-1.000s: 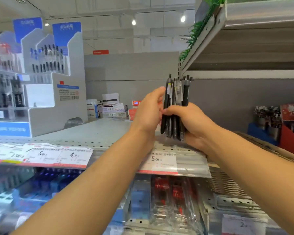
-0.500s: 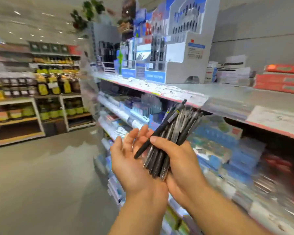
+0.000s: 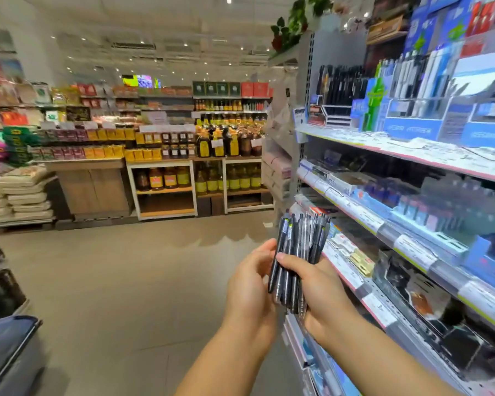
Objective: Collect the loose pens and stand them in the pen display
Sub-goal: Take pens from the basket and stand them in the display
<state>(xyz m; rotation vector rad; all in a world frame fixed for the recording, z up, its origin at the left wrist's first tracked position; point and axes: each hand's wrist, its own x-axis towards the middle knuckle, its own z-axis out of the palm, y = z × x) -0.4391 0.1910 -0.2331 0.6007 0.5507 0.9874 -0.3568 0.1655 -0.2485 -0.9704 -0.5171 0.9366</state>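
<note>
The view has swung further left since half a second ago: the blue-and-white pen display (image 3: 429,90), which stood nearly straight ahead, now sits high on the top shelf (image 3: 412,151) at the right, and the aisle floor and a far wall of bottled goods fill the middle. The bundle of pens (image 3: 296,258) has been pulled from a slanted fan into a tighter, nearly upright sheaf.

The right hand (image 3: 316,292) has its grip clamped on the bundle, thumb across the front and fingers curled behind. The left hand (image 3: 249,290) has closed in from its flat, palm-up pose; its fingertips now touch the left edge of the pens, seemingly squaring them, though whether they curl around any pen I cannot tell.

For the task, this looks like the carrying stage: the pens are collected but none is standing in a slot yet, and the hands are well below and to the left of the display.

As for containers, the display's tiered compartments hold rows of upright dark and pale pens, blurred by motion. Which slots are free cannot be made out. The lower shelves carry packaged stationery behind price strips.
</note>
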